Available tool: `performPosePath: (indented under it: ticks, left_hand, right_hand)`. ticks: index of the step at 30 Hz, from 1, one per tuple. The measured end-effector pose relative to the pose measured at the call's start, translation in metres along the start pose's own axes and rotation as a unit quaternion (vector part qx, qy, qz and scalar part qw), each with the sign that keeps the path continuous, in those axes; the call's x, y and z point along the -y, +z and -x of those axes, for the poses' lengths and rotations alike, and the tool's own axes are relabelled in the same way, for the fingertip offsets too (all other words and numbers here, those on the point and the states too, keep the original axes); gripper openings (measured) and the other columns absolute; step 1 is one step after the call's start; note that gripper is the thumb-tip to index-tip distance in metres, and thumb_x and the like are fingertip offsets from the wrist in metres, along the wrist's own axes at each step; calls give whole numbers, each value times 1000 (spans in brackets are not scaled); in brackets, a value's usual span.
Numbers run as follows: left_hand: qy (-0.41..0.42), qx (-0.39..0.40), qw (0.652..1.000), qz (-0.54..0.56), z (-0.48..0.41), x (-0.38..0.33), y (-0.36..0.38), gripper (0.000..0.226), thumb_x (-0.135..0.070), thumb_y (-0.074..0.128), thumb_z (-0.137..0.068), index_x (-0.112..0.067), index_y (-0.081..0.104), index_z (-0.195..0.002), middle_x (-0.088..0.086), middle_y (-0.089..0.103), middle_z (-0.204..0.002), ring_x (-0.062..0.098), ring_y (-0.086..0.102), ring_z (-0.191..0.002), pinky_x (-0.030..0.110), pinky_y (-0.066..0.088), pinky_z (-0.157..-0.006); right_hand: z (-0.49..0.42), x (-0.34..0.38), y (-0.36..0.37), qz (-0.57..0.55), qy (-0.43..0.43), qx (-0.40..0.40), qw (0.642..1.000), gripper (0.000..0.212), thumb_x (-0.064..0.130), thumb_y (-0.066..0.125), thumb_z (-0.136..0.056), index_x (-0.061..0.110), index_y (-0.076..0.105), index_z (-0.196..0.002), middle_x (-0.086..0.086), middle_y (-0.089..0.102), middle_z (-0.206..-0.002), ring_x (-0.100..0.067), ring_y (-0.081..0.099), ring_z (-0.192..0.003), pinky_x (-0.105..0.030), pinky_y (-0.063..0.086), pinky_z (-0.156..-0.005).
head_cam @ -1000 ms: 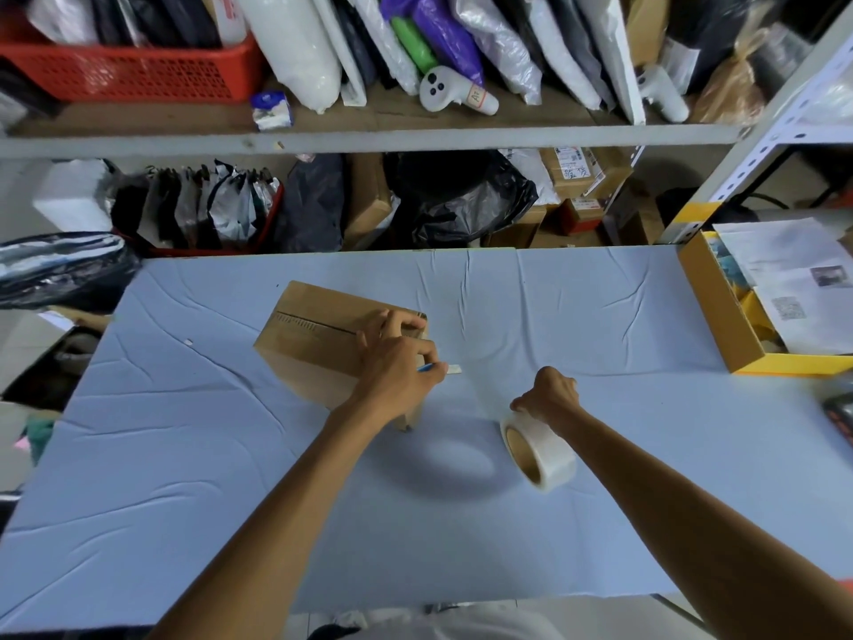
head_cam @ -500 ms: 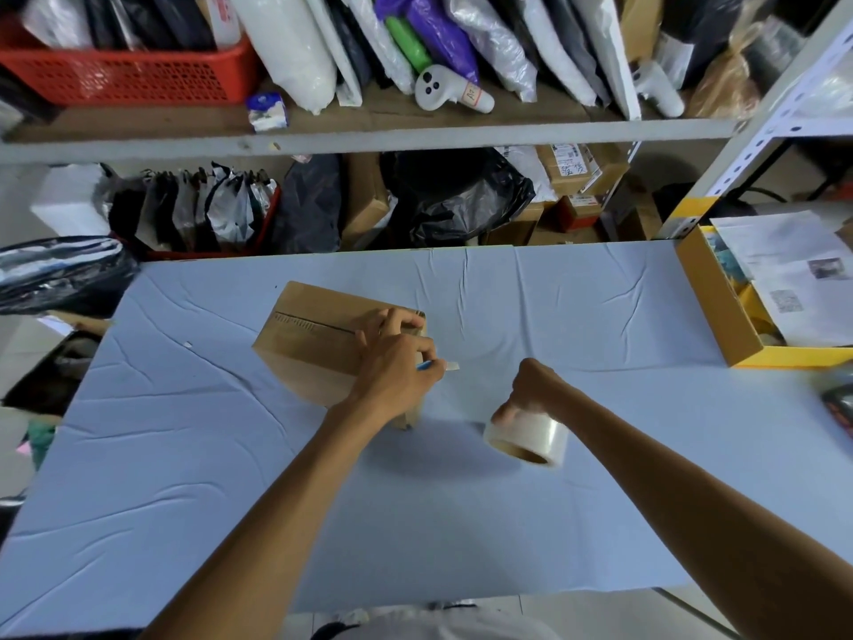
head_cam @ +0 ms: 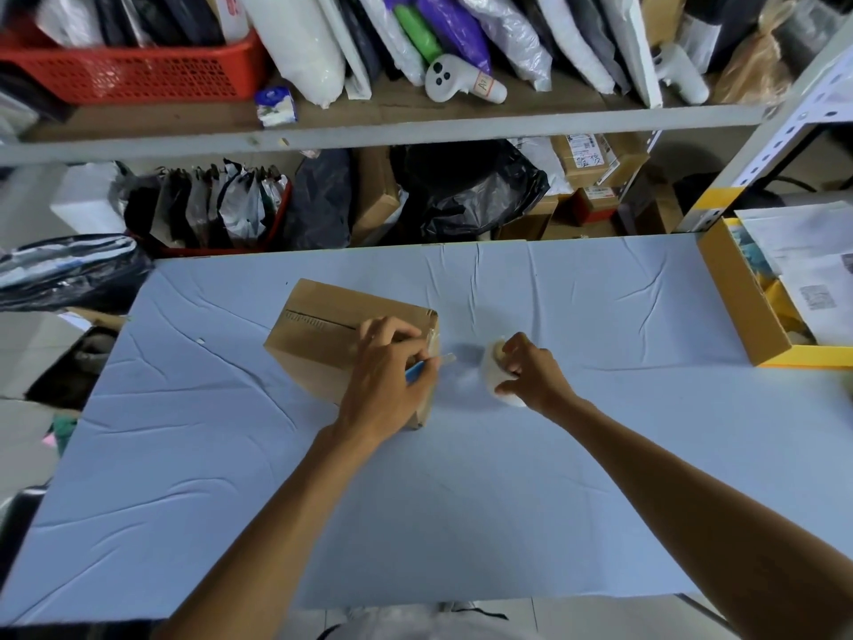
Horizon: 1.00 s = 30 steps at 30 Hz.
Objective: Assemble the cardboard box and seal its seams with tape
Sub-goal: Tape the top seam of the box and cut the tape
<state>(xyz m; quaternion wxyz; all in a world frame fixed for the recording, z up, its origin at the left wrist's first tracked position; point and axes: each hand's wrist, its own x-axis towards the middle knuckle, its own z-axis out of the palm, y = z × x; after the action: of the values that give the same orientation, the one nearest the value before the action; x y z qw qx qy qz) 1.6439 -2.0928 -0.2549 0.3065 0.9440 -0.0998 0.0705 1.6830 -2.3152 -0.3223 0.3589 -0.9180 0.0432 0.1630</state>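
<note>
A brown cardboard box (head_cam: 323,330) stands on the light blue table (head_cam: 461,501), its top flaps closed along a middle seam. My left hand (head_cam: 387,376) rests on the box's right end and grips a small blue-handled cutter (head_cam: 427,366), whose pale blade pokes out to the right. My right hand (head_cam: 531,371) holds a roll of clear tape (head_cam: 496,374) just right of the box, close to the table. A blurred strip of tape seems to run from the roll to the box's right end.
A yellow-edged cardboard tray (head_cam: 738,307) with papers sits at the table's right edge. Behind the table run shelves with a red basket (head_cam: 138,71), plastic bags, a white controller (head_cam: 457,80) and parcels. A black bag (head_cam: 60,270) lies at the left.
My right hand has carried the tape roll up and away from me, closer to the box's right end. My left hand has stayed on the box with the cutter.
</note>
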Motion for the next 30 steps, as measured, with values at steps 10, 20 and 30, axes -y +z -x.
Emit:
performPosePath:
  ticks: [10, 20, 30]
  left_hand:
    - [41, -66, 996, 54, 17, 0, -3, 26, -29, 56, -87, -12, 59, -68, -3, 56, -79, 12, 46, -86, 9, 33, -71]
    - [36, -9, 993, 114, 49, 4, 9, 26, -43, 45, -93, -29, 46, -71, -9, 51, -59, 13, 50, -56, 21, 39, -50]
    - [-139, 182, 962, 150, 78, 48, 68, 24, -20, 65, -84, -8, 56, -65, -1, 53, -66, 11, 48, -66, 27, 34, -63]
  right_hand:
    - [10, -19, 18, 50, -32, 54, 997, 64, -1, 81, -66, 5, 48, -121, 0, 50, -102, -18, 52, -91, -22, 41, -69]
    - [7, 15, -2, 34, -54, -63, 996, 41, 19, 72, -80, 11, 52, -115, -7, 67, -94, -28, 63, -89, -35, 52, -79]
    - [3, 39, 8, -77, -13, -74, 994, 18, 21, 65, -85, 18, 58, -100, -4, 70, -85, -20, 65, -82, -35, 52, -76]
